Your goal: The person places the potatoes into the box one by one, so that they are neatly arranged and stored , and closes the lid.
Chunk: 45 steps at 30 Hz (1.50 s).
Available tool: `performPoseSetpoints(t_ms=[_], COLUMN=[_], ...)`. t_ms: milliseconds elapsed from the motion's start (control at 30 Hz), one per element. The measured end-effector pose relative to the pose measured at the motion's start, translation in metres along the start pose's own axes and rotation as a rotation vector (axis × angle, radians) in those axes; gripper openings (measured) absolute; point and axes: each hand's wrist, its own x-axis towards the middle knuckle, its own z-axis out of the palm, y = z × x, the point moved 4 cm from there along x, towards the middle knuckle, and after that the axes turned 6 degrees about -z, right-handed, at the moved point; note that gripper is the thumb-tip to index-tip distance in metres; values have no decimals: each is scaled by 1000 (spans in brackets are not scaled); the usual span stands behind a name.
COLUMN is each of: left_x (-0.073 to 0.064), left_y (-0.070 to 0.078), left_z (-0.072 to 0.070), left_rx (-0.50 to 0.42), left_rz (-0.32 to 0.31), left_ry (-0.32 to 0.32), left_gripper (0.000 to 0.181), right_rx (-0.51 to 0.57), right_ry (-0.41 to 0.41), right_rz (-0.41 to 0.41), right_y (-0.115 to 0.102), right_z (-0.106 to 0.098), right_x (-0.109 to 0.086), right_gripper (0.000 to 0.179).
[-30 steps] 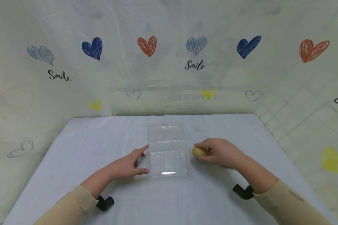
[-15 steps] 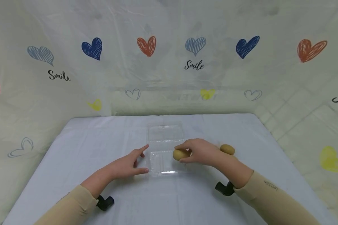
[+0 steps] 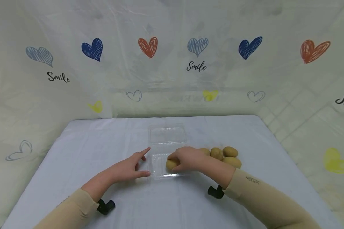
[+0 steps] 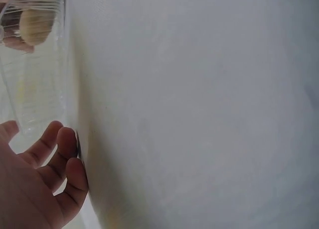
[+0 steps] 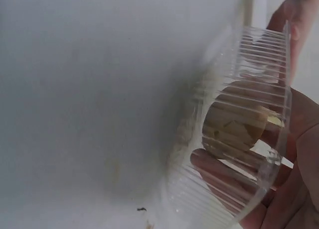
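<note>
A clear plastic clamshell container (image 3: 158, 171) lies unfolded on the table, its lid (image 3: 167, 136) laid back on the far side. My right hand (image 3: 190, 158) grips a potato (image 3: 171, 164) within the container's near half. Through the ribbed wall in the right wrist view, fingers curl round that potato (image 5: 233, 120). At the container's left side, my left hand (image 3: 128, 167) has index finger and thumb stretched out, their tips at its edge. The left wrist view shows this left hand (image 4: 45, 176) with its other fingers loosely bent and holding nothing.
Several more potatoes (image 3: 230, 151) sit in a group right of the container, partly hidden behind my right forearm. A white cloth covers the table (image 3: 109, 136). Behind it hangs a pale curtain (image 3: 172, 76) printed with hearts. Black wrist cameras (image 3: 106, 207) jut from both sleeves.
My right hand has carried the potato leftward from beside the container and down into its near half. More potatoes on the right have come into sight. The left hand stays put.
</note>
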Motion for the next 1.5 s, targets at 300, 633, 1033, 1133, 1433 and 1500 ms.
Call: performPoseSetpoints(t_ms=[300, 633, 1033, 1133, 1433, 1500], left_x=[0, 1, 5, 6, 8, 7], left_y=[1, 1, -4, -4, -6, -5], left_z=[2, 1, 1, 1, 2, 3], left_rx=[0, 16, 25, 22, 24, 22], left_rz=[19, 29, 49, 55, 43, 44], left_ry=[-11, -16, -10, -7, 1, 1], left_gripper=[97, 100, 106, 105, 106, 106], right_rx=[-9, 109, 175, 191, 201, 199], right_ry=[-35, -82, -122, -122, -136, -131], right_rz=[23, -27, -64, -65, -106, -115], right_y=[-2, 8, 6, 2, -15, -17], right_z=[10, 2, -2, -1, 5, 7], right_x=[10, 5, 11, 15, 25, 27], right_gripper=[45, 44, 40, 40, 40, 40])
